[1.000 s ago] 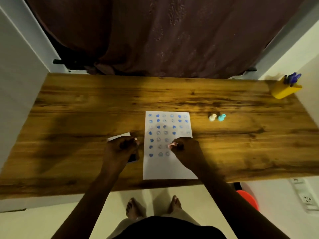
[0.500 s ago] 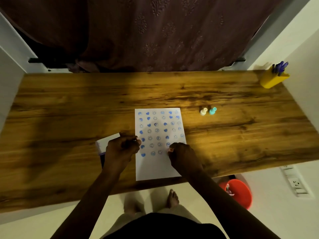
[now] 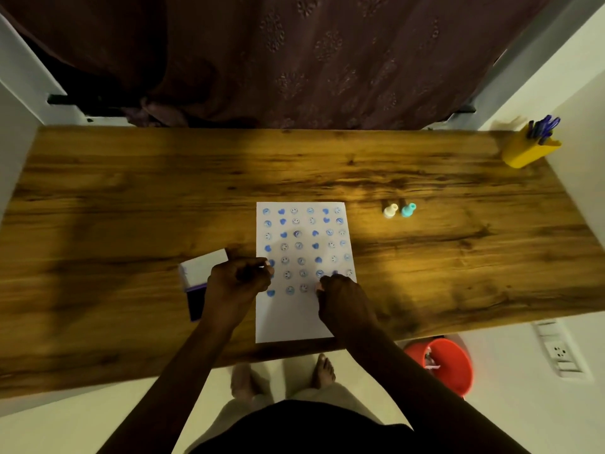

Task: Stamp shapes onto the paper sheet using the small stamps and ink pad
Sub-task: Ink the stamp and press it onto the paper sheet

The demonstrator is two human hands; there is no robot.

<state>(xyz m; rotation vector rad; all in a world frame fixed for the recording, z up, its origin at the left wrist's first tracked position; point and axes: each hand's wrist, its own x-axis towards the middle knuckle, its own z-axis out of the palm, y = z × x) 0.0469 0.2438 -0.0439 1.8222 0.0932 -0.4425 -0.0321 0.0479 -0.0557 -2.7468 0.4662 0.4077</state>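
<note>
A white paper sheet (image 3: 294,316) lies on the wooden table (image 3: 131,198), covered in rows of blue hearts and smiley prints. My right hand (image 3: 343,299) is closed around a small stamp, mostly hidden, and presses it on the sheet's lowest printed row. My left hand (image 3: 240,280) is closed at the sheet's left edge; a small pale tip shows between its fingers, but I cannot identify it. It partly covers the open ink pad (image 3: 196,290), whose white lid stands tilted up. Two loose stamps, a cream stamp (image 3: 390,211) and a teal stamp (image 3: 408,210), stand to the right of the sheet.
A yellow pen holder (image 3: 527,152) with blue pens stands at the table's far right corner. A dark curtain (image 3: 294,60) hangs behind the table. A red bucket (image 3: 451,365) sits on the floor below the right edge, next to a wall socket (image 3: 556,350). My bare feet show under the table edge.
My right hand has moved down the sheet to the lowest printed row. My head has shifted, so the table sits differently in view. The left hand stays by the ink pad.
</note>
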